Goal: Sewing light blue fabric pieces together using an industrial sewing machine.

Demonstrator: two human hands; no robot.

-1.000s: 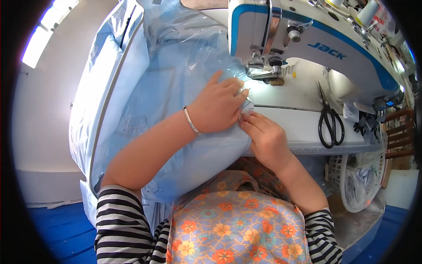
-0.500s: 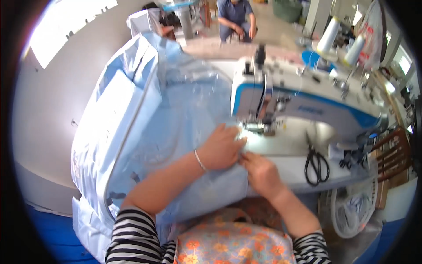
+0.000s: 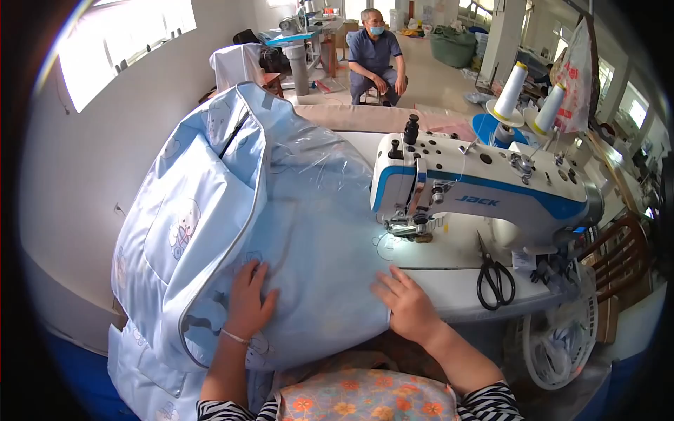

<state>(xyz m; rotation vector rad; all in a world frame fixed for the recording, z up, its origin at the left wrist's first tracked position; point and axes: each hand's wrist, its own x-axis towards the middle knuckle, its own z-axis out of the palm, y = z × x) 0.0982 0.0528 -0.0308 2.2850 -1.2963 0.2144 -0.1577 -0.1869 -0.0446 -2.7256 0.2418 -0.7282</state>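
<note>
A large piece of light blue printed fabric with a clear plastic layer (image 3: pixel 309 210) spreads across the left of the sewing table, its piped edge and folds bunched up toward the wall. My left hand (image 3: pixel 251 300) rests on it with fingers spread, close to the grey piping. At the fabric's right edge, my right hand (image 3: pixel 407 302) lies with fingers stretched out, slightly blurred; nothing shows in its grip. Beyond it stands the white and blue sewing machine (image 3: pixel 477 189), its lamp lit over the needle area. Loose thread curls beside the presser foot (image 3: pixel 411 230).
Black-handled scissors (image 3: pixel 496 282) lie on the table right of my right hand. A white plastic basket (image 3: pixel 559 344) hangs or stands below the table's right edge. Thread cones (image 3: pixel 510 91) rise behind the machine. A seated person (image 3: pixel 377 59) is farther back.
Both hands have left the spot by the needle and moved apart. The left has gone left and nearer onto the fabric; the right has opened and shifted slightly nearer.
</note>
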